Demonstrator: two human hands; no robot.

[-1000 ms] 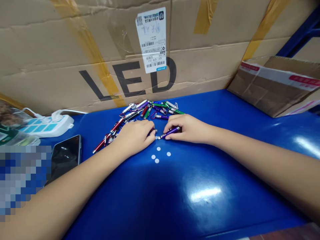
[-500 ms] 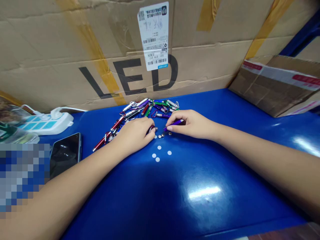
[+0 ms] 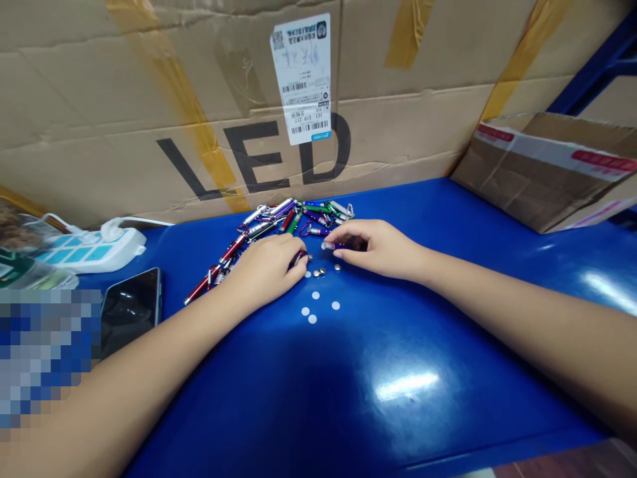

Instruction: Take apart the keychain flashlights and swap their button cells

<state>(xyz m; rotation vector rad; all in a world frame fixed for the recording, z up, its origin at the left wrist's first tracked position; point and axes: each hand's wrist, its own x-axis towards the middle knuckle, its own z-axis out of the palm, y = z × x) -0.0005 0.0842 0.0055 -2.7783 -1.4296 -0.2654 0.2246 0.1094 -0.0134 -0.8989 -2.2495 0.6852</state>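
Observation:
My left hand [image 3: 271,265] rests on the blue table with its fingers closed around a dark red mini flashlight [image 3: 298,256], most of it hidden in the grip. To its right, my right hand [image 3: 375,247] pinches a purple mini flashlight [image 3: 340,246] whose silver end points left. Just below and between the hands lie several small button cells [image 3: 316,273]. Several white round discs [image 3: 315,295] are scattered nearer to me. Behind my hands spreads a pile of mini flashlights [image 3: 261,228] in red, purple, green, blue and silver, some with keychain clips.
A large cardboard box [image 3: 398,119] marked LED stands along the back. A smaller open carton [image 3: 540,172] sits at the right. A white power strip [image 3: 109,251] and a black phone [image 3: 132,305] are on the left of the blue table [image 3: 279,398].
The purple flashlight has turned in my right hand, so its silver end now shows at the left. My left hand keeps its hold. The camera view has shifted slightly.

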